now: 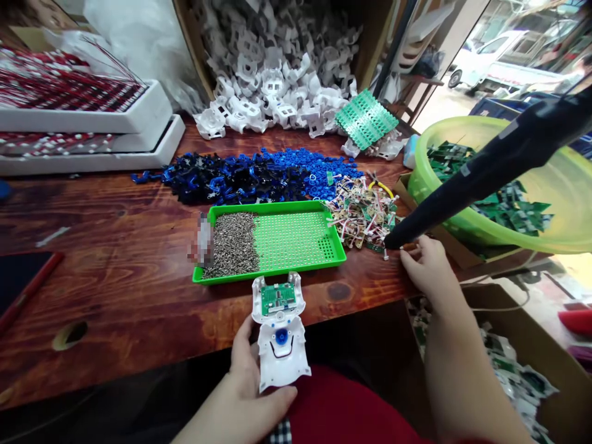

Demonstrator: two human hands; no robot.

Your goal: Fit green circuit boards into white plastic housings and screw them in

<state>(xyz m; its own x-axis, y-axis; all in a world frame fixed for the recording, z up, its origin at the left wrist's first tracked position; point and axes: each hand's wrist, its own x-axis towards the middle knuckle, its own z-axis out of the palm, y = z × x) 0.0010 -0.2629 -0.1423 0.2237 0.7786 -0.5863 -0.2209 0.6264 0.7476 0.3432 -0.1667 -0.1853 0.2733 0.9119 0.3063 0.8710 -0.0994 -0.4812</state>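
My left hand (252, 370) is closed around the edge of a white plastic housing (283, 354), held above the table's front edge. A green circuit board (279, 298) sits in the housing's upper part, and a round blue piece (281, 336) lies below it, above a dark curved line. On the right, my right hand (428, 268) is by the table edge, fingers bent and apart, beside a heap of small wired circuit boards (363, 213). The tip of a black rod-shaped tool (467, 185) is close to those fingertips and partly hides that spot.
A green tray (296, 266) contains small metal screws (234, 243). Behind it lie black and blue parts (240, 176), then white shells (277, 92). A yellow-green basin (504, 237) stands right, above a cardboard box (559, 364). White foam trays (92, 160) and a red-edged dark tablet-like object (28, 280) lie left.
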